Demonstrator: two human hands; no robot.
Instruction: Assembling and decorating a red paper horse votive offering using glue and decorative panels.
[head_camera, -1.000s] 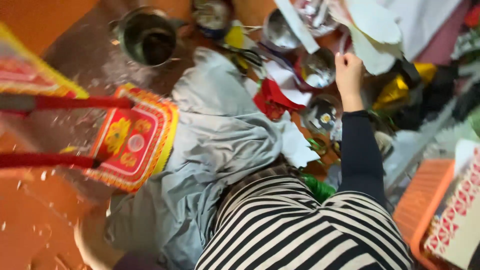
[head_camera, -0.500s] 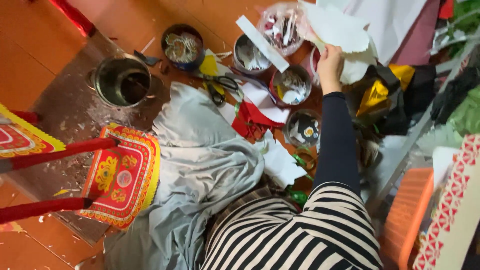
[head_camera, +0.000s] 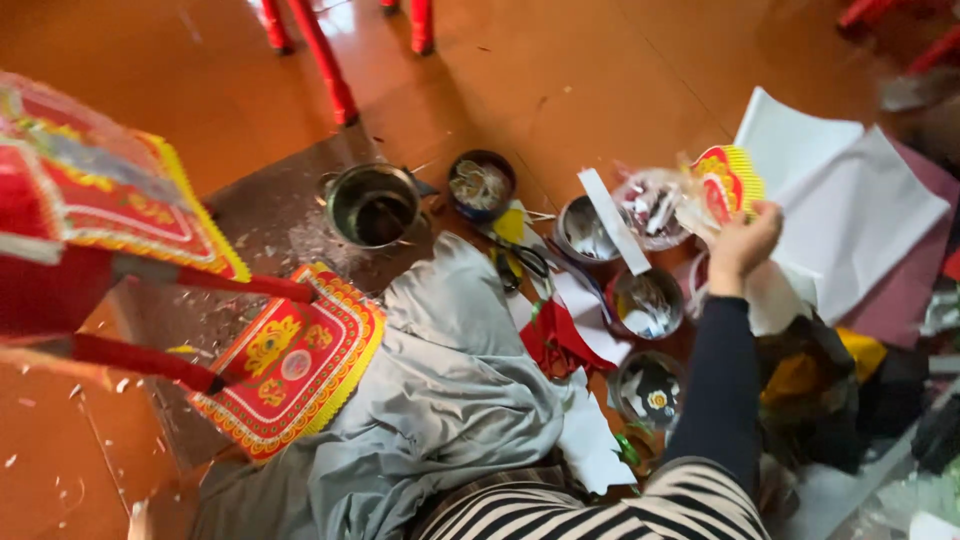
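My right hand, in a dark sleeve, is raised over the floor and shut on a small red and yellow patterned paper piece with a scalloped edge. Just left of it lies a clear bag of scraps with a white paper strip across it. White paper sheets lie right of the hand. Below the hand stand round metal tins holding paper bits. My left hand is out of view.
A metal pot and a small bowl stand on the orange floor. Scissors lie beside a grey cloth. A red and yellow patterned panel on a red frame is at left. Red chair legs stand behind.
My right hand went from reaching into the white sheets to holding up the red and yellow paper piece. The view has swung toward the open floor and the chair legs.
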